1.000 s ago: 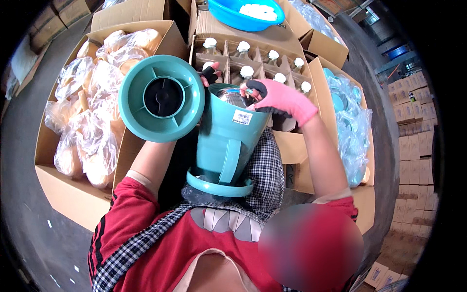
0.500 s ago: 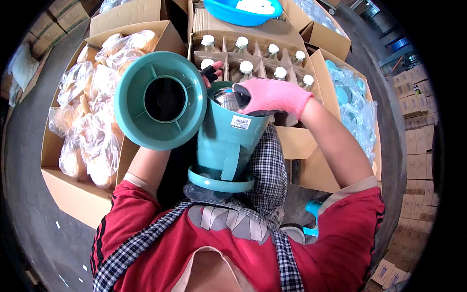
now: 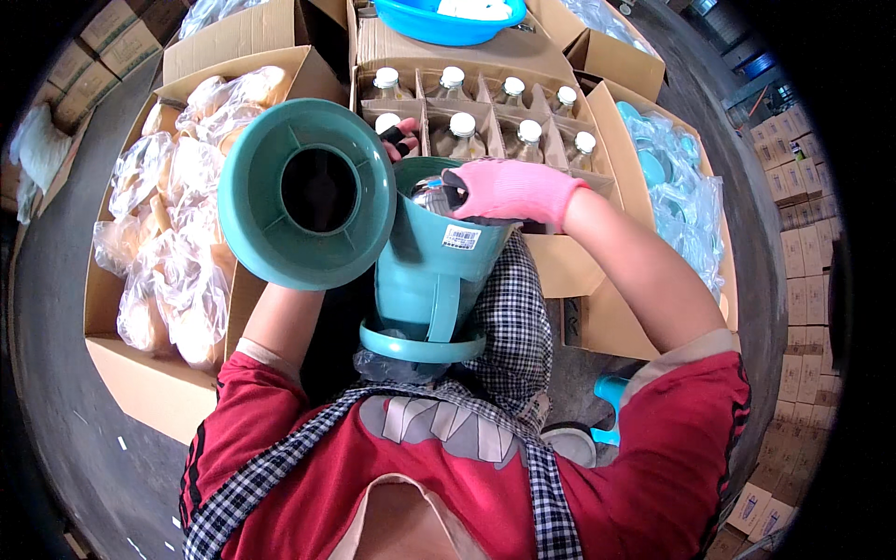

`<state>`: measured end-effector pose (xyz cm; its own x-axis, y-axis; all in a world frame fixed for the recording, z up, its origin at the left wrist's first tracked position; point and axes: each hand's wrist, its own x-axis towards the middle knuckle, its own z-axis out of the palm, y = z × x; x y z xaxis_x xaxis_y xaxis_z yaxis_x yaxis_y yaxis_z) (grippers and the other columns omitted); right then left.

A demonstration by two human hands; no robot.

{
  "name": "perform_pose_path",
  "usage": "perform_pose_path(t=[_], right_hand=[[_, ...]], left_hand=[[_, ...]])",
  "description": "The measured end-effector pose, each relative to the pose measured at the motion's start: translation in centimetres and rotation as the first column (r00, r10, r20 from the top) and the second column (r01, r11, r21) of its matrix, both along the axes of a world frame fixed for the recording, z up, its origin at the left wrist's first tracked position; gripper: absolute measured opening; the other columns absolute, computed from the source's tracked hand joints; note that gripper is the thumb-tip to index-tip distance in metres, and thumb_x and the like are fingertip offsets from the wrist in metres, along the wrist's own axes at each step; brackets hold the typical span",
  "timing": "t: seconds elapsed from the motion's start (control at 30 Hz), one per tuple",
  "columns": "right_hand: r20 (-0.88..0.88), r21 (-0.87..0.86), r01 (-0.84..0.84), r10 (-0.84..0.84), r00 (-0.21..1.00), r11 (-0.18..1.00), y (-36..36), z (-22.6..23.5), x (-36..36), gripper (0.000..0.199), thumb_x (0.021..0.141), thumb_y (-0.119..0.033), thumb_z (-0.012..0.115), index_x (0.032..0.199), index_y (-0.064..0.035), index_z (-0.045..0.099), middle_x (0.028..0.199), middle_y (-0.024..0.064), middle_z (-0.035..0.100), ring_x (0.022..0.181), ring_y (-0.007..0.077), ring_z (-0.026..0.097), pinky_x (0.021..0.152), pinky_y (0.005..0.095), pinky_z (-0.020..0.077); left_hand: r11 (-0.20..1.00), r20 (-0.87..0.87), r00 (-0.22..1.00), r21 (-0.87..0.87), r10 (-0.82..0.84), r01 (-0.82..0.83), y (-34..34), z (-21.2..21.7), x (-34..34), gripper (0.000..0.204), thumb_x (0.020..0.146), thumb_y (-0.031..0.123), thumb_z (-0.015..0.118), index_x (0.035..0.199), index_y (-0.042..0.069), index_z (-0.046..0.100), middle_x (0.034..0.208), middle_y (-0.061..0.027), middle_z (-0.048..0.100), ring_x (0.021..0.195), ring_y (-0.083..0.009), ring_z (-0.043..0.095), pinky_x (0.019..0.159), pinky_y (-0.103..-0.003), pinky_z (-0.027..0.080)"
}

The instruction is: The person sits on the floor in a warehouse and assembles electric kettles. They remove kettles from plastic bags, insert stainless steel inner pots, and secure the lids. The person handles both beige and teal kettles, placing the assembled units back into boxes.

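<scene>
My left hand (image 3: 399,140) wears a black-tipped glove and is mostly hidden behind a round teal plastic piece (image 3: 252,233). It holds this piece with its wide, ribbed ring and dark central hole turned up toward me; only the fingers show past the rim. Against it, on my lap, stands a teal flask shell (image 3: 408,271) with a side handle and a white label. My right hand (image 3: 513,194), in a pink glove with dark fingertips, reaches into the shell's mouth. Its fingers are closed on a shiny silver rounded flask liner (image 3: 431,198), mostly hidden inside.
A divided carton (image 3: 551,254) ahead holds several white-capped clear bottles (image 3: 462,138). At left, a carton (image 3: 140,378) is full of bagged cream-coloured parts; at right, another (image 3: 611,322) holds bagged teal parts. Behind stands a blue basin (image 3: 448,28). Stacked boxes (image 3: 803,243) line the right side.
My right hand sits slightly further left and lower at the shell's mouth, and less of the silver liner shows. The whole view has shifted a little. Both hands keep their holds.
</scene>
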<state>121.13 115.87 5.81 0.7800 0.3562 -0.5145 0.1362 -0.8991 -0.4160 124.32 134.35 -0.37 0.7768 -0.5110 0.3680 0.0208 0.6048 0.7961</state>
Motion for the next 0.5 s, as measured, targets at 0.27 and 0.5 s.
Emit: perform_pose_path(t=[0.27,0.5], right_hand=[[-0.274,0.939,0.335,-0.42,0.865,0.078,-2.3,-0.8,1.4,0.073,0.083,-0.059,0.016,0.112,0.0013,0.045,0.116,0.0131,0.047,0.104,0.022,0.046,0.093,0.0324,0.0349],[-0.267,0.945,0.325,-0.628,0.731,-0.023,-5.8,-9.2,2.2,0.071,0.083,-0.058,0.026,0.09,0.0051,0.057,0.09,0.0129,0.06,0.084,0.0179,0.056,0.08,0.0271,0.0429]], left_hand=[[0.835,0.591,0.658,-0.051,0.468,-0.548,-0.4,1.1,4.0,0.053,0.074,0.002,0.048,0.125,0.0,0.031,0.117,-0.0109,0.044,0.107,-0.0184,0.043,0.091,-0.027,0.034],[0.886,0.281,0.946,0.463,-0.161,0.013,-0.1,-1.9,3.3,0.089,0.068,0.047,0.063,0.131,0.002,0.019,0.132,-0.0116,0.027,0.121,-0.0204,0.027,0.1,-0.032,0.02]])
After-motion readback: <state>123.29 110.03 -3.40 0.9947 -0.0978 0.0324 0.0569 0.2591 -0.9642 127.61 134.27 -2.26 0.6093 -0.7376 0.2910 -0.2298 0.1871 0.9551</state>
